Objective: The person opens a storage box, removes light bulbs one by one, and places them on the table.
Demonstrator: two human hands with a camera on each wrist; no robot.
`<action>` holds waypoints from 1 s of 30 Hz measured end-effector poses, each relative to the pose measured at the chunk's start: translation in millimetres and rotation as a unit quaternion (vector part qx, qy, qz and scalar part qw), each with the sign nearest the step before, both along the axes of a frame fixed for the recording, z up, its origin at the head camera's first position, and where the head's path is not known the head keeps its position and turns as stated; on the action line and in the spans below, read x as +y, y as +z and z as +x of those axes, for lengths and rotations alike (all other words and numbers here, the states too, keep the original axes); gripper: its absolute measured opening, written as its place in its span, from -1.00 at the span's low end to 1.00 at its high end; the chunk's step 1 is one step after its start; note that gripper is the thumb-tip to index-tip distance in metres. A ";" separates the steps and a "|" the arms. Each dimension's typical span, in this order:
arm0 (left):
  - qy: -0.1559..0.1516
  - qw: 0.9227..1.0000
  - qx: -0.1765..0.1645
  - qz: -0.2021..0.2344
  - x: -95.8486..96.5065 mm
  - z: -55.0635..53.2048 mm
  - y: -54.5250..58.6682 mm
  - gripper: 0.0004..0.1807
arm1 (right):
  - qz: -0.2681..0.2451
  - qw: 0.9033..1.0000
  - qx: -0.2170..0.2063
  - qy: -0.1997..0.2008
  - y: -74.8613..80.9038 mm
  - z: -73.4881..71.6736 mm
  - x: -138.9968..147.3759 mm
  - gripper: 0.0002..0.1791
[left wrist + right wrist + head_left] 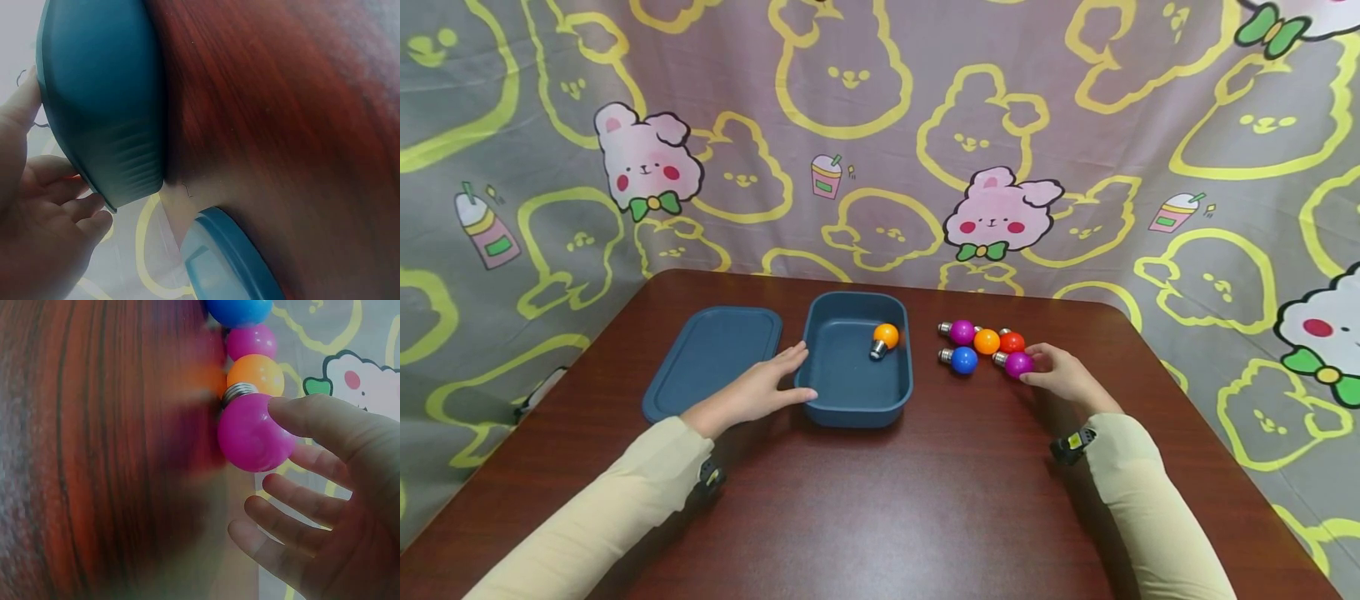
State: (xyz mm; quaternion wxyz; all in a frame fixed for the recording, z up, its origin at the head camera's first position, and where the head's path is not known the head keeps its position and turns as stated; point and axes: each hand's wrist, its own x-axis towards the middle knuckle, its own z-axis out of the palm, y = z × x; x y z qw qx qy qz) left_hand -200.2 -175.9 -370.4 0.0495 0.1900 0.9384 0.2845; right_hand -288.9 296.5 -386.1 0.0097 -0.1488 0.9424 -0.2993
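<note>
My right hand point(1063, 377) pinches the round end of a purple light bulb point(1019, 365) between thumb and forefinger; the right wrist view shows the thumb on the bulb point(253, 434) and the other fingers spread below. Beside it lie a red bulb point(1012, 342), an orange bulb point(987, 341), a second purple bulb point(962, 332) and a blue bulb point(964, 360). My left hand point(763, 387) is at the left rim of a blue-grey box point(857, 414), its fingers relaxed. Inside the box is one orange bulb point(886, 337), leaning toward the right wall.
A flat blue-grey lid point(715, 358) lies on the brown table point(880, 517) to the left of the box. Behind the table hangs a patterned curtain point(880, 225) with cartoon animals, which also runs along both sides.
</note>
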 end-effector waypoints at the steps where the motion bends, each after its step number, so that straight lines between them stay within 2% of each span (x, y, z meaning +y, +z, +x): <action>1: 0.001 1.000 -0.001 0.000 0.0 0.0 0.0 -0.13 | -0.001 1.000 -0.002 -0.001 -0.1 -0.1 0.8 -0.47; 9: 0.002 1.000 0.001 -0.002 0.3 -0.4 -0.1 -0.13 | -0.016 1.000 -0.008 -0.001 1.9 1.2 7.6 -0.45; 14: 0.001 1.000 0.000 -0.004 0.6 -0.2 0.4 -0.13 | -0.005 1.000 -0.002 -0.007 15.5 3.6 10.9 -0.42; 18: 0.001 1.000 0.001 -0.005 0.1 0.3 1.3 -0.11 | 0.005 1.000 0.011 -0.014 40.1 2.8 7.4 -0.40; 23: 0.001 1.000 -0.001 -0.004 -0.2 0.8 2.1 -0.12 | 0.000 1.000 0.026 -0.012 82.9 -0.3 -12.5 -0.39; 27: 0.000 1.000 -0.002 -0.002 0.0 0.9 2.2 -0.14 | -0.031 0.999 0.028 0.015 112.2 -5.2 -40.7 -0.38; 30: -0.001 1.000 -0.002 -0.001 0.1 0.5 1.9 -0.12 | -0.067 0.996 0.025 0.049 125.2 -10.8 -65.5 -0.40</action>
